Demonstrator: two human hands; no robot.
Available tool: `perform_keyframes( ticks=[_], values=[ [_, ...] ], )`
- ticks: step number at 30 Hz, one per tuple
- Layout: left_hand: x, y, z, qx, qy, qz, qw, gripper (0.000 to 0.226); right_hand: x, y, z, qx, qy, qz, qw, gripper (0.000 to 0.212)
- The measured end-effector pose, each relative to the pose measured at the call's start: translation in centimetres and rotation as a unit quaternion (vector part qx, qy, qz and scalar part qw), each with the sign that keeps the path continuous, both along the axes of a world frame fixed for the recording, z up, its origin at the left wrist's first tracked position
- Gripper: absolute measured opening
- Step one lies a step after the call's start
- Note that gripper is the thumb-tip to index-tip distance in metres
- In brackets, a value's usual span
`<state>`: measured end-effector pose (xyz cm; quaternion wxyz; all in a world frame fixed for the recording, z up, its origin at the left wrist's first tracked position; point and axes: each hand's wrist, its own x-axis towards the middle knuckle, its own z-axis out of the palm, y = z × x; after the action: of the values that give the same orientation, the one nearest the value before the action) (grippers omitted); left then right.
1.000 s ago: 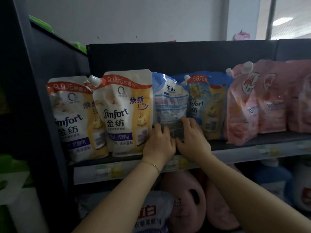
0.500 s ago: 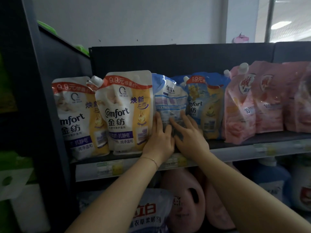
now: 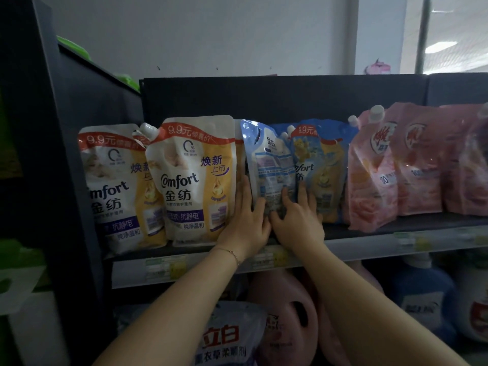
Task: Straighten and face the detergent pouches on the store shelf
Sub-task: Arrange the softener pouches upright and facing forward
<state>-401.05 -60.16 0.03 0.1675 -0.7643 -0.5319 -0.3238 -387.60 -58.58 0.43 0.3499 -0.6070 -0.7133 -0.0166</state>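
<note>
Now left grip [image 3: 247, 223] and right grip [image 3: 299, 224], both released with straight fingers, press the back-facing pale-blue plastic detergent pouch [image 3: 272, 165] on the dark metal shelf [image 3: 396, 225].

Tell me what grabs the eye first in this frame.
The left hand and right hand lie side by side at mid-shelf on a blue pouch turned back-side out. White pouches stand to its left and pink pouches to its right, fronts showing.
</note>
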Motion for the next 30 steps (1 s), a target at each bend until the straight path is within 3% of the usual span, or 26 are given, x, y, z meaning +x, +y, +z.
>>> perform_keyframes(
  ticks=[3, 7, 9, 13, 18, 24, 27, 30],
  values=[
    [0.0, -0.2, 0.1, -0.05, -0.028, 0.0, 0.998, 0.042, 0.1, 0.1, 0.0, 0.001, 0.0, 0.004, 1.0, 0.071],
    [0.1, -0.9, 0.7, -0.089, -0.054, -0.082, 0.991, 0.033, 0.1, 0.0, -0.2, 0.023, 0.028, 0.024, 0.999, 0.069],
    [0.0, -1.4, 0.7, -0.074, -0.052, -0.108, 0.99, 0.029, 0.2, -0.2, -0.3, 0.051, 0.072, 0.046, 0.995, 0.069],
    [0.0, -2.4, 1.2, -0.126, -0.046, -0.095, 0.986, 0.044, 0.9, -0.7, -0.1, 0.085, 0.202, 0.125, 0.968, 0.063],
    [0.3, -2.5, 1.6, -0.164, 0.01, -0.076, 0.983, 0.064, 1.6, -0.5, 1.2, 0.047, 0.295, 0.126, 0.946, 0.072],
    [-0.2, -1.4, 0.5, -0.133, -0.043, -0.116, 0.983, 0.057, 1.3, -0.4, 2.5, 0.028, 0.267, 0.075, 0.96, 0.068],
    [-0.1, -1.5, 0.3, -0.117, -0.055, -0.117, 0.985, 0.059, 2.0, -0.1, 2.9, 0.044, 0.213, 0.098, 0.971, 0.037],
    [-0.2, -1.6, 0.1, -0.029, -0.067, -0.135, 0.988, 0.051, 3.4, 0.1, 2.9, 0.084, 0.16, 0.125, 0.975, 0.013]
  ],
)
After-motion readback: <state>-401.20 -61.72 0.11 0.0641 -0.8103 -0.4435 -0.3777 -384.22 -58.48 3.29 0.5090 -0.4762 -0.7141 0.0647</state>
